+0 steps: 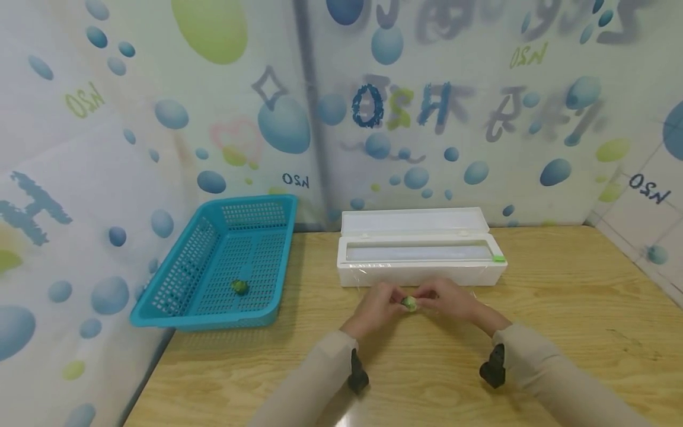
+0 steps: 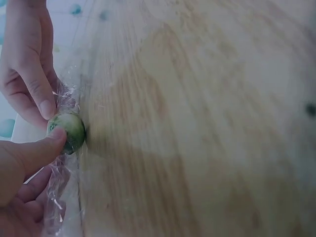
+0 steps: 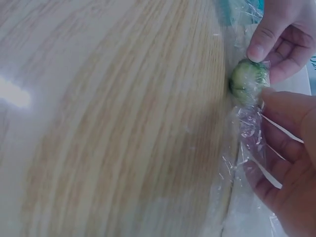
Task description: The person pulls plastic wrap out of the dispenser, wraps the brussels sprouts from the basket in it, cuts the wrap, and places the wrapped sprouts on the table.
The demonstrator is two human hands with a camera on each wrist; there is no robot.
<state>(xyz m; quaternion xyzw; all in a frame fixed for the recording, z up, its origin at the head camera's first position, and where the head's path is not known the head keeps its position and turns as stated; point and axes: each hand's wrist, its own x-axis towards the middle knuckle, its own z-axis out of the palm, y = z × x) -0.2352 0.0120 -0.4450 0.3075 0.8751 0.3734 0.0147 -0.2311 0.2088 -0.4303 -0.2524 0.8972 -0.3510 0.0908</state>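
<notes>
In front of the white cling film box (image 1: 416,275), both hands meet at a small green Brussels sprout (image 1: 409,303). My left hand (image 1: 376,309) pinches one side of it, with the thumb laid on the sprout in the left wrist view. From the other side, my right hand (image 1: 448,300) pinches the sprout and the film about it. Clear cling film (image 3: 251,126) covers part of the sprout and trails off crumpled on either side, as the right wrist view shows. The finger pads behind the sprout are partly hidden.
A blue plastic basket (image 1: 285,261) stands on the left of the wooden table (image 1: 555,296), holding another small green sprout (image 1: 240,287). The box's lid (image 1: 413,222) is raised at the back. A patterned curtain (image 1: 459,178) closes off the far side.
</notes>
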